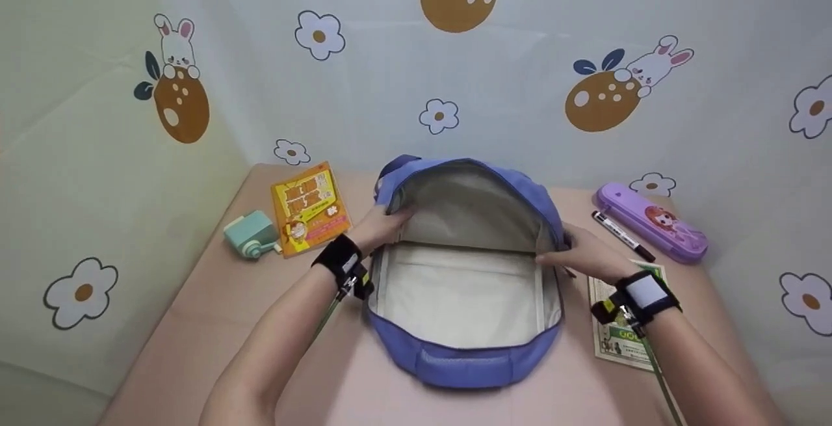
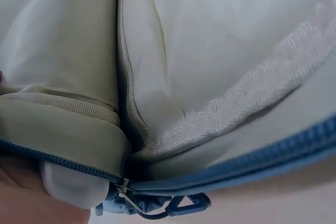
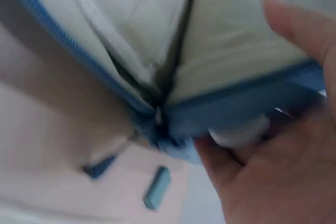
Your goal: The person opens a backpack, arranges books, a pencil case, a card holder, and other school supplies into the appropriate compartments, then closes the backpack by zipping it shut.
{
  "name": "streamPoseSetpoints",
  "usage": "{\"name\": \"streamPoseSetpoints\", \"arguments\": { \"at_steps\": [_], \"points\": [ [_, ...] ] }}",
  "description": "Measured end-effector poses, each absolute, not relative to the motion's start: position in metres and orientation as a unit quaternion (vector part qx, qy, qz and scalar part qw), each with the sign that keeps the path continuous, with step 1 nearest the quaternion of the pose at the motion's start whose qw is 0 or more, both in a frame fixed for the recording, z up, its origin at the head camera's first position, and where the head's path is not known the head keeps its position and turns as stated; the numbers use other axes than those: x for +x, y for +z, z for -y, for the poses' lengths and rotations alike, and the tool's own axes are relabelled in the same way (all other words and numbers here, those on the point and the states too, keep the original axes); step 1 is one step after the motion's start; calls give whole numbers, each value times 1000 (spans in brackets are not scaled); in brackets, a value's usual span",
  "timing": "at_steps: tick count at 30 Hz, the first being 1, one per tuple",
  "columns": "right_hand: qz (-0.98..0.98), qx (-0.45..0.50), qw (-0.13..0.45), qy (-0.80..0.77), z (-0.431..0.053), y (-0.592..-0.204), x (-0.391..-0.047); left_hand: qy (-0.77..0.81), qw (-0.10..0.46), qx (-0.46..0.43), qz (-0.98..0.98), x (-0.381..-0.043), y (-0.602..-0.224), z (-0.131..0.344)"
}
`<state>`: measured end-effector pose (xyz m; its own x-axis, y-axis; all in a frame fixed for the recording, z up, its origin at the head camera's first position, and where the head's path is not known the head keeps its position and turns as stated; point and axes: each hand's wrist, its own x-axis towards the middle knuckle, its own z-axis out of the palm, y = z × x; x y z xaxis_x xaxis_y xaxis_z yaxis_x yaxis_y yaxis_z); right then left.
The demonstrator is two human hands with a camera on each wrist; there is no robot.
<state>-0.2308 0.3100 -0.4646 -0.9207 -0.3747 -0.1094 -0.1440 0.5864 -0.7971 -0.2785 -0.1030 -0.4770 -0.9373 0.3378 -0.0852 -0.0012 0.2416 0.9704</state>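
Note:
A blue backpack (image 1: 465, 371) lies unzipped and wide open, its pale lining (image 1: 465, 283) facing up. My left hand (image 1: 383, 226) grips the left side of the raised flap, thumb inside the opening. On the opposite side, my right hand (image 1: 580, 253) holds the flap's edge, thumb (image 3: 294, 24) over the lining and fingers outside under the zipper. A zipper pull (image 2: 186, 205) hangs at the left corner of the opening, and another dark blue pull (image 3: 100, 166) dangles at the right corner. In the left wrist view, a white rounded piece (image 2: 73, 184) shows beside the left fingers.
Left of the backpack are an orange-yellow booklet (image 1: 312, 211) and a mint-green pencil sharpener (image 1: 250, 234). To the right lie a purple pencil case (image 1: 650, 221), a black-and-white marker (image 1: 622, 235) and a green-and-cream booklet (image 1: 624, 348) partly hidden by the right wrist. A patterned curtain (image 1: 377, 88) hangs behind.

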Motion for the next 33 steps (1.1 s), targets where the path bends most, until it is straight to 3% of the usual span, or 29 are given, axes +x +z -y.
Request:
{"name": "streamPoseSetpoints", "arguments": {
  "at_steps": [4, 16, 25, 33],
  "points": [
    [-892, -143, 123, -410, -336, -457, -211, 602, 125, 123, -779, -276, -476, 103],
    [-957, 85, 168, -219, -442, -480, -165, 619, 111, 135, -765, -277, -476, 103],
    [-965, 115, 188, -141, -431, -491, -157, 605, 108, 144, -775, -277, -475, 103],
    [-960, 106, 204, -162, -424, -485, -164, 604, 119, 142, -776, -276, -474, 100]
  ]
}}
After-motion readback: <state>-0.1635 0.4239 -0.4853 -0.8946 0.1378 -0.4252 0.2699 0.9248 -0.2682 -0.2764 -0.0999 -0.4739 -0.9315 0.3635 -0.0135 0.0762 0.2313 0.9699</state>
